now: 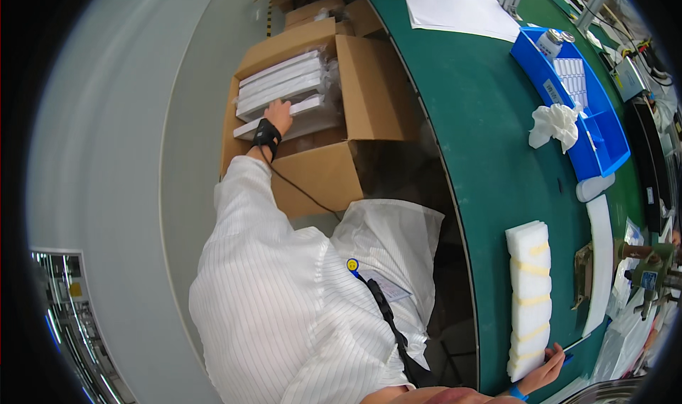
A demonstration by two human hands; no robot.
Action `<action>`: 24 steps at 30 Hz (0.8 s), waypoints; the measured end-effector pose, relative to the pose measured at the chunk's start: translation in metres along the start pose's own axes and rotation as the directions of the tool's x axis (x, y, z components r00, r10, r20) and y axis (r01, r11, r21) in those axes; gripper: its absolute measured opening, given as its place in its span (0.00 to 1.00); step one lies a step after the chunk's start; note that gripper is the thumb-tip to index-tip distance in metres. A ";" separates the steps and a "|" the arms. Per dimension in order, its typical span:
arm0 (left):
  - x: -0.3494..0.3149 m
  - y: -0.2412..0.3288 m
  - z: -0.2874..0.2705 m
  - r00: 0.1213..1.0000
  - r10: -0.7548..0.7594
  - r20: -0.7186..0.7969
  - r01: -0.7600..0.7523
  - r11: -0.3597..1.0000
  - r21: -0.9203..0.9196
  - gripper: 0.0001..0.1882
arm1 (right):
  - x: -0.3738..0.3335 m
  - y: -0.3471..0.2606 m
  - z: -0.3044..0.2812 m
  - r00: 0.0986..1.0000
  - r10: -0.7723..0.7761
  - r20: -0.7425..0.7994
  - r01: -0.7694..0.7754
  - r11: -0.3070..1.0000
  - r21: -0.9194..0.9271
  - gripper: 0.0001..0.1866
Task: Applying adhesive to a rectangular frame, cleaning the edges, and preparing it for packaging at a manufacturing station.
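Observation:
My left hand (278,116) reaches into an open cardboard box (376,88), its fingers curled over the edge of a white slab (307,106) in clear plastic wrap. Several similar white slabs (280,77) stand side by side behind it. A black strap (267,135) with a cord circles that wrist. At the lower right, my right hand (543,372) is by the near end of a long white foam block (530,301) on the green bench. Its fingers close around a thin pen-like rod (579,343) with something blue beside it; the exact kind is too small to tell.
On the green bench (490,169) stands a blue divided bin (604,141) with bottles and crumpled white tissue (555,125). White paper sheets (458,12) lie at its far end. A curved white foam strip (600,262) and a green clamp-like fixture (650,269) are at the right.

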State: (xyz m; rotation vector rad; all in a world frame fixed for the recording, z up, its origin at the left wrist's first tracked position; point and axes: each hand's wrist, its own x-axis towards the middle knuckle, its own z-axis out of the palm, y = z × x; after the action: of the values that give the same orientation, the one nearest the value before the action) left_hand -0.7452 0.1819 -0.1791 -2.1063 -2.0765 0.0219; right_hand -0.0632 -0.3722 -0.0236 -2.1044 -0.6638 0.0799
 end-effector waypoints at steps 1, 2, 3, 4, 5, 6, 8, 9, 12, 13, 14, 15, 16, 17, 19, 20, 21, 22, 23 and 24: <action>0.009 -0.004 -0.005 0.994 0.022 0.109 -0.013 0.996 -0.084 0.19 | 0.001 0.002 -0.001 1.000 0.003 0.014 -0.003 1.000 -0.026 0.21; 0.011 -0.017 -0.006 0.988 0.113 -0.108 -0.122 0.989 -0.083 0.18 | 0.002 0.005 -0.001 1.000 0.011 0.022 -0.010 0.999 -0.044 0.21; 0.009 0.001 -0.021 0.999 -0.040 0.006 0.040 0.998 -0.054 0.18 | 0.001 0.002 0.002 1.000 0.018 -0.009 -0.018 0.997 -0.069 0.21; 0.004 -0.014 -0.043 0.990 -0.019 -0.143 0.003 0.994 -0.107 0.18 | 0.004 0.002 0.004 0.999 0.030 0.011 -0.030 0.999 -0.020 0.20; 0.004 -0.041 -0.068 0.944 0.063 -0.325 -0.107 0.987 -0.121 0.17 | 0.007 0.003 0.006 0.998 0.045 0.040 -0.046 0.998 0.039 0.20; 0.006 -0.055 -0.096 0.922 0.095 -0.374 -0.162 0.975 -0.152 0.16 | 0.007 0.001 0.009 0.998 0.052 0.029 -0.054 0.998 0.041 0.20; -0.011 -0.037 -0.198 0.925 0.026 -0.379 -0.094 0.982 -0.161 0.16 | 0.007 -0.007 0.009 1.000 0.017 0.000 -0.017 1.000 0.022 0.19; -0.028 -0.007 -0.266 0.935 -0.078 -0.347 0.039 0.992 -0.119 0.16 | 0.007 0.000 0.000 1.000 0.015 0.014 -0.016 0.999 0.029 0.19; -0.036 0.039 -0.356 0.869 -0.158 -0.469 0.105 0.985 -0.137 0.14 | 0.010 0.024 -0.012 0.999 -0.001 0.046 0.006 0.994 -0.109 0.24; -0.033 0.044 -0.371 0.840 -0.202 -0.504 0.122 0.975 -0.187 0.14 | 0.008 0.016 -0.010 1.000 -0.022 0.006 0.023 0.995 -0.094 0.22; -0.028 0.045 -0.382 0.807 -0.247 -0.537 0.133 0.961 -0.241 0.16 | 0.008 0.008 -0.005 0.998 -0.044 -0.038 0.040 0.996 -0.080 0.20; -0.032 0.038 -0.402 0.790 -0.257 -0.556 0.141 0.959 -0.244 0.16 | 0.010 0.009 -0.007 0.996 -0.079 -0.044 0.077 0.996 -0.046 0.20; -0.035 0.029 -0.421 0.770 -0.280 -0.573 0.083 0.935 -0.345 0.17 | 0.011 0.009 -0.010 0.994 -0.094 -0.054 0.093 0.995 -0.024 0.20; -0.035 0.030 -0.422 0.762 -0.302 -0.573 0.015 0.893 -0.450 0.17 | 0.012 0.009 -0.012 0.991 -0.112 -0.068 0.108 0.992 -0.068 0.21; -0.041 0.061 -0.420 0.728 -0.278 -0.626 -0.281 0.712 -0.643 0.17 | 0.018 0.009 -0.016 0.983 -0.158 -0.092 0.148 0.984 -0.103 0.23; -0.041 0.085 -0.414 0.686 -0.259 -0.680 -0.546 0.434 -0.716 0.17 | 0.015 0.014 -0.015 0.961 -0.222 -0.162 0.202 0.970 -0.133 0.22; -0.040 0.104 -0.414 0.676 -0.209 -0.706 -0.632 0.327 -0.702 0.16 | 0.013 0.010 -0.018 0.933 -0.282 -0.224 0.249 0.954 -0.165 0.21; -0.042 0.123 -0.418 0.655 -0.163 -0.738 -0.704 0.222 -0.674 0.15 | 0.013 0.004 -0.023 0.929 -0.270 -0.253 0.244 0.961 -0.130 0.20; -0.043 0.146 -0.419 0.632 -0.119 -0.765 -0.765 0.062 -0.641 0.13 | 0.013 -0.007 -0.029 0.944 -0.230 -0.238 0.228 0.973 -0.034 0.20; -0.042 0.171 -0.420 0.599 -0.082 -0.796 -0.800 -0.106 -0.591 0.12 | 0.012 -0.018 -0.033 0.964 -0.176 -0.202 0.194 0.978 0.076 0.21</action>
State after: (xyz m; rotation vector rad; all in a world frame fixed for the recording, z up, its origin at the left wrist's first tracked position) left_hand -0.5182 0.0889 0.2050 -2.5110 -0.5994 -2.4325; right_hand -0.0508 -0.3823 0.0125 -1.9198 -0.7204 -0.1928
